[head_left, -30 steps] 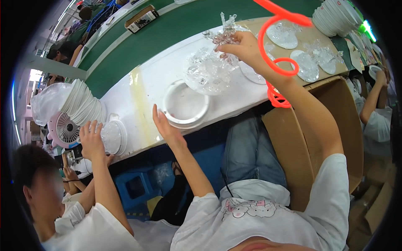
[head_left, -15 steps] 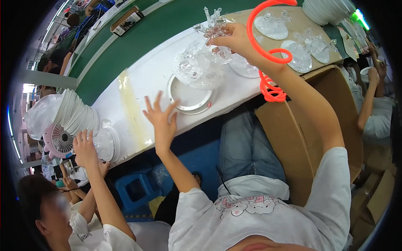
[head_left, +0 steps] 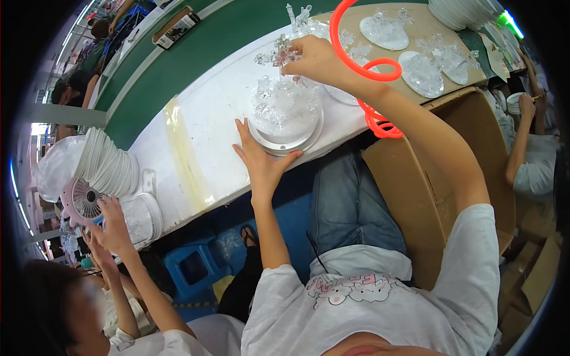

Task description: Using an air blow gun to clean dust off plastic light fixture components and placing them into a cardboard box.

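Observation:
My right hand (head_left: 312, 58) pinches a clear plastic ornament with a cross shape (head_left: 278, 57) by its side. It hangs just above a clear plastic piece with a bumpy top (head_left: 284, 113), and whether the two touch I cannot tell. That piece sits on a white round base (head_left: 291, 146) near the table's front edge. Around the near left side of the base, my left hand (head_left: 261, 163) is spread, its thumb along the front rim and its fingers by the left rim. Further clear ornaments (head_left: 306, 24) stand behind my right hand.
A red coiled air hose (head_left: 385, 72) hangs by my right forearm. Clear pieces on round discs (head_left: 386, 32) lie on cardboard at the right, above an open carton (head_left: 439, 172). At the left, a co-worker's hands (head_left: 113, 225) are near stacked white rings (head_left: 110, 169) and a pink fan (head_left: 80, 202).
The clear bumpy piece, tilted above the base before, now rests on it. My right hand has moved left and lower with the cross ornament. My left hand has moved right to the base.

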A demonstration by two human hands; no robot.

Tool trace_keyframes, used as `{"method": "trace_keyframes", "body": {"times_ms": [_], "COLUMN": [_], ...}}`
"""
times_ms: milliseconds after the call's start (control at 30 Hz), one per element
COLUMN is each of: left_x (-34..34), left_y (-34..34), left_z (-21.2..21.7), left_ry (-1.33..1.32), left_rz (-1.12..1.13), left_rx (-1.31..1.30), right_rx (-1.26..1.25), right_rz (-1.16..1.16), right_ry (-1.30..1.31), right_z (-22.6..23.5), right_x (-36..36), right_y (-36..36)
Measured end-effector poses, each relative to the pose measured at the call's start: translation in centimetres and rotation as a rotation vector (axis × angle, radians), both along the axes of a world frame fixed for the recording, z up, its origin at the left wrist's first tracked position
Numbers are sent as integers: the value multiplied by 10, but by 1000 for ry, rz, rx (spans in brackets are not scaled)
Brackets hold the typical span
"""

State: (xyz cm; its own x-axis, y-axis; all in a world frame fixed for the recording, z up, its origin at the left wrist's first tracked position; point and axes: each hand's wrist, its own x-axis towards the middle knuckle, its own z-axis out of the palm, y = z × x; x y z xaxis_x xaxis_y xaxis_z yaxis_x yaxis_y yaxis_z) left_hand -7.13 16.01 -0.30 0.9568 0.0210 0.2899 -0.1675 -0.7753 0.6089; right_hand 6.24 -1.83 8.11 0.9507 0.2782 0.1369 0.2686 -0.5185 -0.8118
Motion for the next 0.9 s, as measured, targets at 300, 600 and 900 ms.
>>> {"method": "trace_keyframes", "body": {"times_ms": [300, 600, 900], "left_x": [0, -2, 0], "left_y": [2, 0, 0], "left_z": [1, 3, -1], "left_ry": [-64, -39, -75], "left_rz": [-44, -52, -61], "left_rx": [-13, -44, 14], "right_rx": [-95, -264, -334], "right_rz": [88, 187, 188], "right_ry": [-235, -305, -309], "right_z": [5, 12, 3], "right_x": [-11, -16, -15], "right_y": [15, 27, 33]}}
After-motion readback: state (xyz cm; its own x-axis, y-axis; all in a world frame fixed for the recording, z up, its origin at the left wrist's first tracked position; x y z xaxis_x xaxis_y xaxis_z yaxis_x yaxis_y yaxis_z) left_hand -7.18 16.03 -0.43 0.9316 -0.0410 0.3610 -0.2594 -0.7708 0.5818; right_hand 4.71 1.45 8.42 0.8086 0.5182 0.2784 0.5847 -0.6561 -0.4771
